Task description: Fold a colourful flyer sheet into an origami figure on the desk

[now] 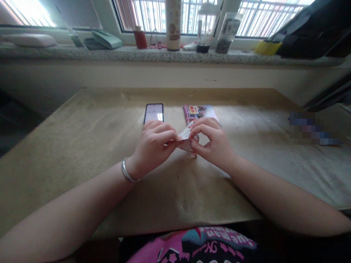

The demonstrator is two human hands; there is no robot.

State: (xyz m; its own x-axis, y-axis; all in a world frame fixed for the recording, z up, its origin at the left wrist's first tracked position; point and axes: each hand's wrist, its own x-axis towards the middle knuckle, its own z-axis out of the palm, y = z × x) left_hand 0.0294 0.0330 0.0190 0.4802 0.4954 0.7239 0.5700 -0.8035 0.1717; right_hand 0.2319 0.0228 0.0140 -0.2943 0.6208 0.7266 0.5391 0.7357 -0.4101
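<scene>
A small piece of folded printed paper, pale with red marks, is held up between both hands over the middle of the table. My left hand, with a silver bangle at its wrist, pinches the paper's left side between thumb and fingers. On the other side, my right hand grips the right part with thumb and forefinger. My fingers hide portions of the folds. Just beyond my right hand lies a colourful printed stack of leaflets, partly covered by that hand. A phone with a lit screen lies behind my left hand.
The brown-covered table reaches to the wall below the window. On the stone sill stand a red container, a tall tube, clear bottles, a yellow item and a black bag. A blurred object lies at the right.
</scene>
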